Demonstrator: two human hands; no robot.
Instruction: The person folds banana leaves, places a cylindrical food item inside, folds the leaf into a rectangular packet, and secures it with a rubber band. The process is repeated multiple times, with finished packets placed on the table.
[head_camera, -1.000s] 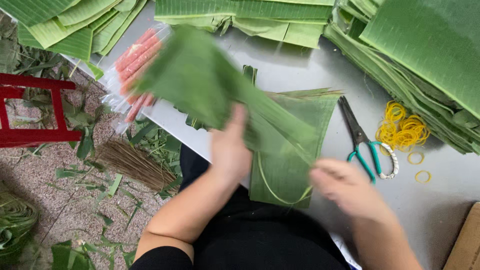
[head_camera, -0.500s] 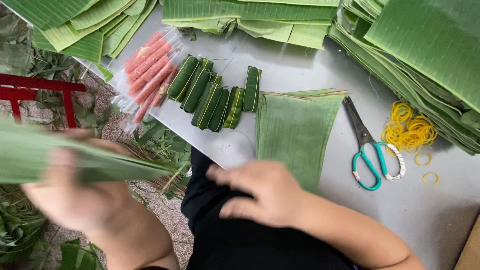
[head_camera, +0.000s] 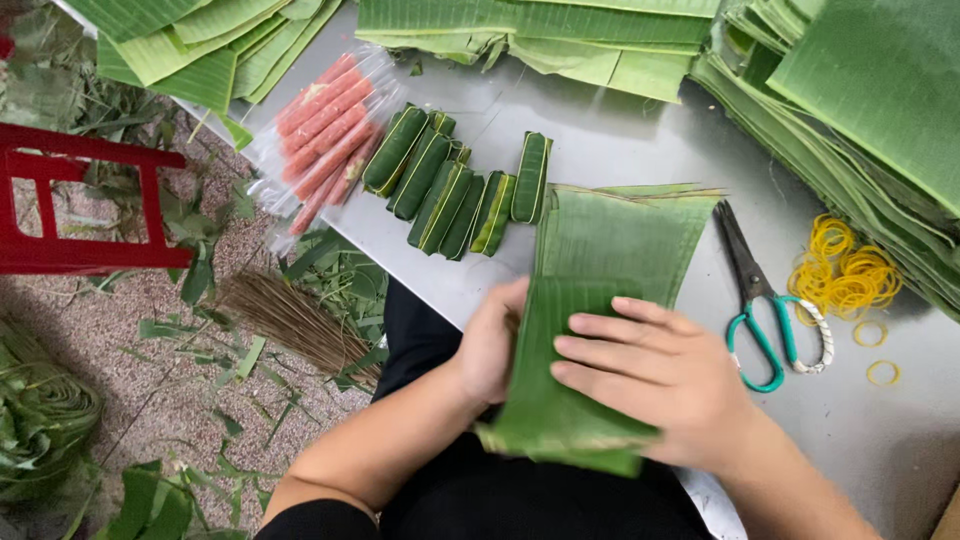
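Both hands on a cut banana leaf strip (head_camera: 590, 330) at the near desk edge. Left hand (head_camera: 490, 345) grips the strip's left edge, thumb side curled round it; right hand (head_camera: 665, 375) lies flat on top, fingers spread, pressing rather than clenching. The strip's near end hangs off the desk (head_camera: 620, 150) over the person's lap; its far end rests on a stack of similar leaf pieces (head_camera: 640, 215).

Risks, as I judge them: leaf splits along the grain if the left hand pulls sideways too hard; the overhanging end could sag and drag the strip off the desk w/ nothing under it; pressing w/ spread fingers may crease or tear the surface. Scissors (head_camera: 760, 300), just right of the right hand, blades pointing away, could catch a sleeve or leaf if the hand swings out.

Surface: grey, smooth desk. Beyond the left hand, a row of small leaf-wrapped rolls (head_camera: 450, 185); further left, a clear pack of pink sausages (head_camera: 320, 125). Yellow rubber bands (head_camera: 845, 275) beyond the scissors, well right. Big leaf piles (head_camera: 850, 90) along the far edge.

Room: speckled floor (head_camera: 150, 390) left of the hands, littered w/ leaf scraps, a twig broom (head_camera: 290, 320), a red stool (head_camera: 90, 210).
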